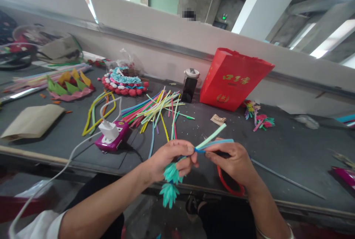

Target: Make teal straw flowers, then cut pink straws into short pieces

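My left hand is closed, thumb and fingers pinching a pale green pipe cleaner and a blue pipe cleaner where they meet. Teal tufted flowers hang below that hand, over the table's front edge. My right hand is closed too, its fingertips pinching the darker blue end beside the joint. Under the right palm shows the red handle of scissors; whether the fingers grip it is hidden.
Loose coloured pipe cleaners lie in a pile ahead. Behind stand a dark bottle and a red paper bag. A purple power strip with a white cable sits left. A thin rod lies right.
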`<state>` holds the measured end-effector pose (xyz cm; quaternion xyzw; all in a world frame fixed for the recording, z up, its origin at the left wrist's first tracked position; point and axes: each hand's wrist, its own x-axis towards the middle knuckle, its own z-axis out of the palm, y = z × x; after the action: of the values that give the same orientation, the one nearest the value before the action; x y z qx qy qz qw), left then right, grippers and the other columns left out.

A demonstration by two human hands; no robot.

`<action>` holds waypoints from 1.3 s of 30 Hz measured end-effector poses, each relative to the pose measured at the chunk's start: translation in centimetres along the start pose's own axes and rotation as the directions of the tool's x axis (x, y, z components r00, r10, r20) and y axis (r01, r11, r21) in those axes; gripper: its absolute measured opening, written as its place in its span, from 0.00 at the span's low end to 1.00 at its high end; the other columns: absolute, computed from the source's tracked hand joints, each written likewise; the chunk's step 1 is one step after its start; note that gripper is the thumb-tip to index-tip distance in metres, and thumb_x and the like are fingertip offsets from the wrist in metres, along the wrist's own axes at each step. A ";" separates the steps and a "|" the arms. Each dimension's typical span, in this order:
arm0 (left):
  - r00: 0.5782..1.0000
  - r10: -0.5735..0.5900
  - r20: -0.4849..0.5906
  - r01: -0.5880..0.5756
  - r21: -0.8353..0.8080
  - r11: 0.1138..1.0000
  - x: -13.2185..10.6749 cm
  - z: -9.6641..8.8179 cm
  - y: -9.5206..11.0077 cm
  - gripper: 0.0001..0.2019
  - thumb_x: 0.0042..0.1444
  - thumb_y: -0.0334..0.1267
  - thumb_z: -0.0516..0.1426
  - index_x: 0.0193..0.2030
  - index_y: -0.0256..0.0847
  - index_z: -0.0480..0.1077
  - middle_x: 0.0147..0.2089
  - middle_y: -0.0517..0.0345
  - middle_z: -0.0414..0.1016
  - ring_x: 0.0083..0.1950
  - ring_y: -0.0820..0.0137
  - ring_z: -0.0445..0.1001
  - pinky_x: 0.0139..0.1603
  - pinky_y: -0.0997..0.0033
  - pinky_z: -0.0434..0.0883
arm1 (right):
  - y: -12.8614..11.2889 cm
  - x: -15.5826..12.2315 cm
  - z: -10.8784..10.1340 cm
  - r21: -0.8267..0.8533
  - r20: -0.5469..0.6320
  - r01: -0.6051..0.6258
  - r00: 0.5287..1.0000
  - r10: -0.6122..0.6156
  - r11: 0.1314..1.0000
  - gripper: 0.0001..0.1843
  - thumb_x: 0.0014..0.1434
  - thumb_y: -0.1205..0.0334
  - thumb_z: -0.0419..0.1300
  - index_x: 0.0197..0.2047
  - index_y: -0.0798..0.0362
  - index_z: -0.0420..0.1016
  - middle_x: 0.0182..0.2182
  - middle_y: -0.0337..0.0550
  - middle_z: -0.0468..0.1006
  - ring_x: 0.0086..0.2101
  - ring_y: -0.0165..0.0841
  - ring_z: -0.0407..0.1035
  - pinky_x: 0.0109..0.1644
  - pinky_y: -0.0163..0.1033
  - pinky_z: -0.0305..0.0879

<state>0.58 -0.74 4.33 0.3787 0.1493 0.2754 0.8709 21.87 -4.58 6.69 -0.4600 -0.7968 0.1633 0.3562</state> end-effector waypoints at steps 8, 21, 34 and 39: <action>0.925 -0.355 0.133 0.239 0.521 0.819 -0.4 -0.3 -0.8 0.07 0.54 0.35 0.57 0.28 0.36 0.75 0.14 0.65 0.63 0.15 0.78 0.59 0.20 0.77 0.58 | 0.7 0.7 0.3 0.099 0.129 0.069 0.988 -0.082 0.993 0.06 0.59 0.61 0.67 0.31 0.52 0.81 0.25 0.39 0.78 0.29 0.32 0.69 0.43 0.41 0.65; 0.990 0.030 -0.136 -0.012 0.137 0.991 1.0 -1.1 -0.5 0.08 0.53 0.36 0.56 0.27 0.35 0.72 0.13 0.63 0.63 0.16 0.74 0.63 0.21 0.76 0.64 | -1.4 -0.6 -0.4 -0.094 0.001 0.156 0.988 -0.157 0.983 0.05 0.61 0.70 0.61 0.34 0.52 0.78 0.24 0.39 0.74 0.28 0.32 0.65 0.34 0.38 0.60; 0.941 -0.312 0.130 0.213 0.487 0.847 -0.4 -0.2 -1.4 0.06 0.52 0.33 0.56 0.28 0.36 0.72 0.14 0.66 0.62 0.16 0.75 0.63 0.22 0.76 0.64 | 1.9 0.6 0.5 0.194 0.115 0.051 0.991 -0.074 0.980 0.05 0.58 0.62 0.67 0.30 0.52 0.81 0.24 0.39 0.78 0.28 0.32 0.68 0.39 0.40 0.64; 0.982 -0.140 -0.131 0.191 0.712 0.676 0.6 -1.1 -2.6 0.06 0.46 0.31 0.52 0.24 0.38 0.69 0.14 0.67 0.62 0.15 0.76 0.61 0.18 0.78 0.59 | 0.3 0.3 0.2 0.004 0.134 0.118 0.984 -0.117 0.993 0.06 0.60 0.67 0.65 0.30 0.52 0.78 0.24 0.38 0.76 0.29 0.32 0.68 0.42 0.42 0.63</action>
<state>1.52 -1.17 1.68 0.6655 0.3072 0.1270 0.6683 21.80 -4.15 6.53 -0.4008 -0.8449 0.1712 0.3101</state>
